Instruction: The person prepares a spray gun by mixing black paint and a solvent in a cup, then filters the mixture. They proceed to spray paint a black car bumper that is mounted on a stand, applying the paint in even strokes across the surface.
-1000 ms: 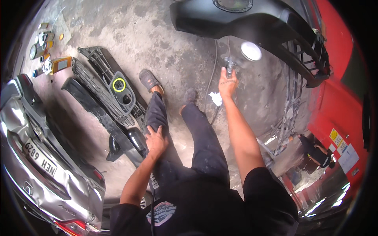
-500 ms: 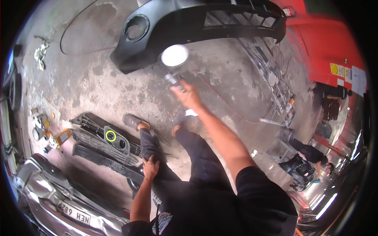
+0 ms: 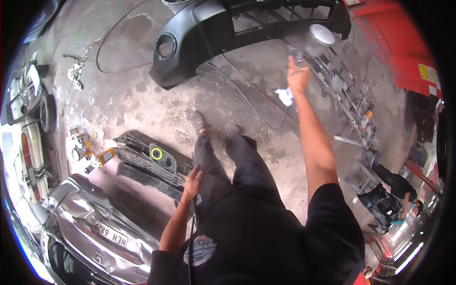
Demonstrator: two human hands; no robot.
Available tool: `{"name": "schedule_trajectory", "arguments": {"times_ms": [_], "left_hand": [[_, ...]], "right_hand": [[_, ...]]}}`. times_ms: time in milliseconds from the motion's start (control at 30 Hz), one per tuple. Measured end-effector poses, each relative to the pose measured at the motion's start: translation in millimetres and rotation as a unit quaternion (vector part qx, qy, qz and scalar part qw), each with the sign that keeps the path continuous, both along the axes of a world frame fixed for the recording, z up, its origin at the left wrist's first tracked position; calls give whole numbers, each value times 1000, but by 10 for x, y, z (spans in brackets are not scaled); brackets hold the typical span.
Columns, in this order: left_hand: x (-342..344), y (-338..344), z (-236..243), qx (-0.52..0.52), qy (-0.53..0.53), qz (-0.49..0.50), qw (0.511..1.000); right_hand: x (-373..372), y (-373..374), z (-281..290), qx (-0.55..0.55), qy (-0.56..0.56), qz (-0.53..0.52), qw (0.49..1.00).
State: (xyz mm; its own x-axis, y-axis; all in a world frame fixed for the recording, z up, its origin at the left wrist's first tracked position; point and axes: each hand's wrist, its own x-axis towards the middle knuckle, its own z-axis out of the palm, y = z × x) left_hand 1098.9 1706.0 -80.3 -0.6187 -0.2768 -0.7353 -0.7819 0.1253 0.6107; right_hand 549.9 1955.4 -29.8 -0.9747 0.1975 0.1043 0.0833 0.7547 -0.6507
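Note:
My right hand (image 3: 298, 80) is stretched far forward, its fingers closed around a spray gun (image 3: 298, 54). A round pale cup (image 3: 322, 35) tops the gun, somewhat smeared by motion. Beyond it stands a large matte black car bumper (image 3: 209, 42), and the gun is near its right part, apart from the surface as far as I can tell. My left hand (image 3: 193, 181) rests by my left thigh with its fingers stretched out, holding nothing. Just under the right wrist a white piece (image 3: 285, 96), perhaps paper or cloth, shows on or above the floor.
Hoses (image 3: 244, 97) trail over the stained concrete. A metal frame (image 3: 339, 90) lies at right, near a red panel (image 3: 399, 47). Black grille parts (image 3: 142, 154), cans (image 3: 83, 147) and a dented silver bumper (image 3: 90, 209) lie left. A person (image 3: 392, 183) works at far right.
My right hand has swept the spray gun rightward and farther forward along the bumper. My view has shifted and my feet have moved. The left hand stays by the thigh, fingers straighter.

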Motion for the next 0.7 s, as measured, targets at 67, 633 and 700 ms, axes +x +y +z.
{"name": "schedule_trajectory", "arguments": {"times_ms": [67,633,700], "left_hand": [[-209,11,102,21,-12,-8,1000],[-1488,-734,-633,42,-24,-120,992],[-1476,-776,-858,14,20,-206,978]], "right_hand": [[257,-265,60,-60,-128,80,987],[-1092,38,998,-44,-102,41,993],[-1361,266,968,11,-54,-43,998]]}}
